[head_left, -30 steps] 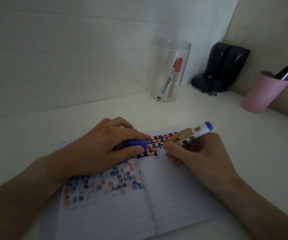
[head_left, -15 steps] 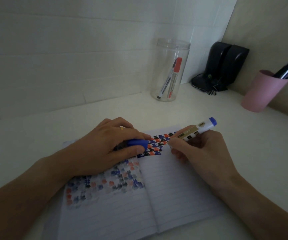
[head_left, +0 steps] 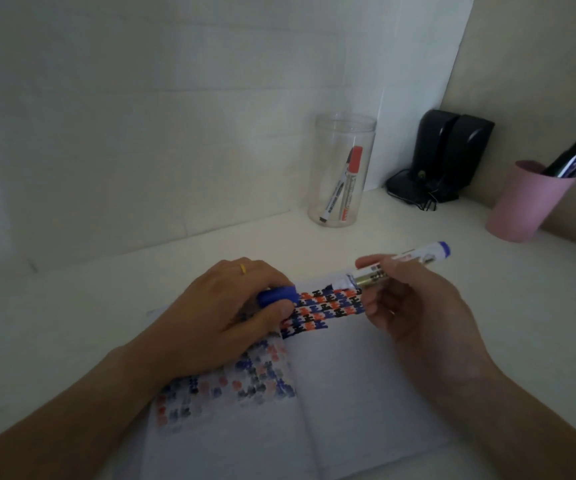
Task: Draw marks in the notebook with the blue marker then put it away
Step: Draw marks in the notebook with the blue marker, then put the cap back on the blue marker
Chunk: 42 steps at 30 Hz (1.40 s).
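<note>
Lifted off the page since a moment ago: blue marker, now raised and tilted in the right hand, tip just above the top row of marks, blue end pointing away right. Right grip clenched around the barrel. Open notebook flat on the white counter, nearest. Left hand pressing the left page, grip pinching the blue cap. Farther back, clear jar with two markers, pink cup at right, black speakers in the corner.

Yellow ring on left hand, bare forearms
</note>
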{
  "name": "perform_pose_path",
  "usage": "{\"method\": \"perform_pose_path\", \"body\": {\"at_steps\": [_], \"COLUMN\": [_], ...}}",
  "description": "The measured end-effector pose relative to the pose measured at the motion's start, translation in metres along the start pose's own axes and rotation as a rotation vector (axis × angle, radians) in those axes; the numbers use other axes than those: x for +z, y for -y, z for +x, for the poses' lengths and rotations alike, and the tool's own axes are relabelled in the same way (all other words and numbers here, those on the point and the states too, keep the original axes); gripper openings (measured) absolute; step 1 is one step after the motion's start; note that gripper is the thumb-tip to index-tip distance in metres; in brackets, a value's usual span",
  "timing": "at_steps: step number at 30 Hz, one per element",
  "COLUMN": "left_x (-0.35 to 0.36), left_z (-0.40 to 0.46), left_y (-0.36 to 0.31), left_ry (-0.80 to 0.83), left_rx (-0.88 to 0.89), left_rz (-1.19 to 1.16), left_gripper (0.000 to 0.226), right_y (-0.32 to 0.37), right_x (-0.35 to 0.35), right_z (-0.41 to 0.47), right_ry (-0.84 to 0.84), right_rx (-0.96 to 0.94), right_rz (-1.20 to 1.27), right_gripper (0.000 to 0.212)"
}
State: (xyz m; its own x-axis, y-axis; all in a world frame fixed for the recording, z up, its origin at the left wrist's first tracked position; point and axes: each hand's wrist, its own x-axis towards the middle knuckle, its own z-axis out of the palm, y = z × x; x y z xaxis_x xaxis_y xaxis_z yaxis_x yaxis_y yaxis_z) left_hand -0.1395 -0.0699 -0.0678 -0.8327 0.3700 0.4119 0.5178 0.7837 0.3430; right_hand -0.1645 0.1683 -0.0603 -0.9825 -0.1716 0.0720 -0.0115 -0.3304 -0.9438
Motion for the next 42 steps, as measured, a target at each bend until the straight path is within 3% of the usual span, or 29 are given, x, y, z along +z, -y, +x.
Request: {"method": "perform_pose_path", "body": {"at_steps": [6, 15, 23, 30, 35, 42], "left_x": [0.001, -0.002, -0.002, -0.004, -0.006, -0.003], "left_z": [0.000, 0.000, 0.000, -0.002, -0.003, -0.007], "left_y": [0.004, 0.001, -0.002, -0.012, -0.014, -0.022], "left_ry": [-0.119, -0.186, -0.210, -0.225, -0.268, -0.263], "left_rx": [0.005, -0.033, -0.052, 0.015, 0.047, -0.009], "left_rz": [-0.012, -0.030, -0.061, -0.069, -0.067, -0.169], "left_gripper": [0.018, 0.033, 0.025, 0.027, 0.026, 0.023], "right_y": [-0.001, -0.006, -0.004, -0.004, -0.003, -0.003], "right_x": [0.003, -0.001, 0.000, 0.003, -0.001, -0.004], "right_z": [0.000, 0.001, 0.000, -0.003, -0.002, -0.001], "right_ry": [-0.003, 0.005, 0.019, 0.103, 0.155, 0.203], "right_rx": [0.031, 0.032, 0.020, -0.042, -0.036, -0.015], "right_rz": [0.005, -0.014, -0.047, -0.161, -0.140, -0.075], "right_gripper": [0.010, 0.029, 0.015, 0.029, 0.057, 0.063]}}
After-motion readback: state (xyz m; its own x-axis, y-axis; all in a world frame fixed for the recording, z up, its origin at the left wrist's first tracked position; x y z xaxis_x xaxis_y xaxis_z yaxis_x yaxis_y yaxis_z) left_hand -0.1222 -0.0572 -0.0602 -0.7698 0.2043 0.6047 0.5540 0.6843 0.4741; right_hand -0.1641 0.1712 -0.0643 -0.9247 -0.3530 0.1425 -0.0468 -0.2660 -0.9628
